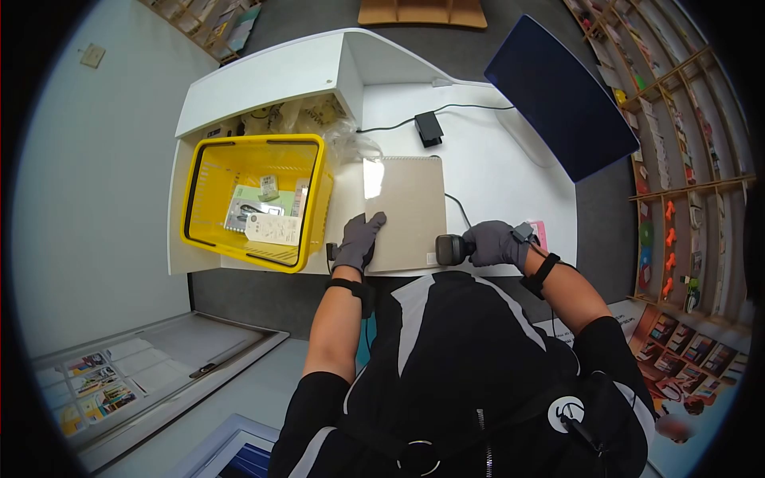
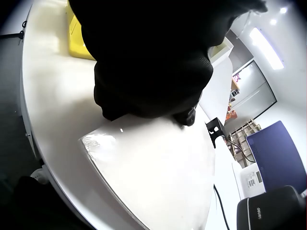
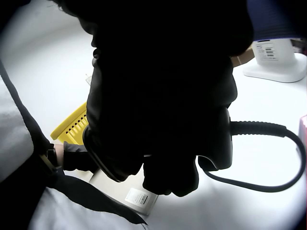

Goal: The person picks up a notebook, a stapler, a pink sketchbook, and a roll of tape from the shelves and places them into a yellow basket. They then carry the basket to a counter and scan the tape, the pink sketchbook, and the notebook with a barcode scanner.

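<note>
Two gloved hands at the counter's (image 1: pixel 494 183) front edge | left hand (image 1: pixel 358 241) flat, fingers straight, on one notebook (image 1: pixel 410 211) | right hand (image 1: pixel 496 243) curled round one scanner (image 1: pixel 451 249) by the notebook's near right corner | one yellow basket (image 1: pixel 255 140) at the left edge

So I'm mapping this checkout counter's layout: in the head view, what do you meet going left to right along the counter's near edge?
First the yellow basket → left hand → spiral-bound pad → barcode scanner → right hand.
</note>
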Demonstrator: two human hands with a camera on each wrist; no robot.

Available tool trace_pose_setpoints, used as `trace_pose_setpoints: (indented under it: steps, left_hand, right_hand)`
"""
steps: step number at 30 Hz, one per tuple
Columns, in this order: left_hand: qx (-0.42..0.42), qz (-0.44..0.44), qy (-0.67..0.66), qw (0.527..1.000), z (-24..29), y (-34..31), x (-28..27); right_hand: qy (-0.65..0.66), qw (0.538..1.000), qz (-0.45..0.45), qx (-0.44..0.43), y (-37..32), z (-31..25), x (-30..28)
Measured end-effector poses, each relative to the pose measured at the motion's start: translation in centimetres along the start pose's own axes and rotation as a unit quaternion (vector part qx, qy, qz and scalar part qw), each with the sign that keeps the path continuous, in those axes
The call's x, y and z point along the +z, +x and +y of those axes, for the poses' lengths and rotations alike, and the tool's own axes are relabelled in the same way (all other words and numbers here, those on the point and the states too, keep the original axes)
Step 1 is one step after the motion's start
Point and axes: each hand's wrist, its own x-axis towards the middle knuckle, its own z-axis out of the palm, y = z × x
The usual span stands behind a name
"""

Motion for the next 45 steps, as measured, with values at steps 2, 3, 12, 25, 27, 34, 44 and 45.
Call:
trace_pose_setpoints:
  steps: [2, 3, 12, 25, 27, 34, 44, 45]
  left_hand:
    - [-0.007, 0.006, 0.058, 0.998, -1.7, 1.4, 0.0]
    - [-0.009, 0.006, 0.057, 0.998, -1.5, 1.4, -0.1]
    - [-0.041, 0.002, 0.093, 0.995, -2.0, 2.0, -0.4]
    - [-0.025, -0.006, 0.117, 0.993, -2.0, 2.1, -0.4]
    - [-0.019, -0.011, 0.114, 0.993, -1.5, 1.5, -0.6]
    - [0.073, 0.043, -0.05, 0.995, 1.9, -2.5, -0.1]
    - [0.183, 0.127, 0.019, 0.975, 7.6, -7.4, -1.3]
    - [0.19, 0.139, 0.036, 0.971, 8.2, -7.9, -1.7]
  right_hand:
    - [0.0, 1.0, 0.005, -0.001, 0.0, 0.7, 0.1]
    - [0.002, 1.0, 0.002, 0.0, -0.1, 0.9, -0.1]
    - [-0.017, 0.999, -0.028, 0.023, -0.1, 0.5, 0.8]
    - [-0.019, 0.999, 0.002, 0.032, -0.3, 0.5, 1.5]
    - [-0.019, 0.998, 0.048, 0.022, -0.3, 0.5, 1.9]
    - [-0.085, 0.976, 0.188, 0.066, 2.1, 1.8, 4.4]
    - [-0.222, 0.952, 0.207, 0.044, 5.9, 2.3, 7.0]
    - [-0.224, 0.952, 0.205, 0.042, 6.0, 2.0, 6.9]
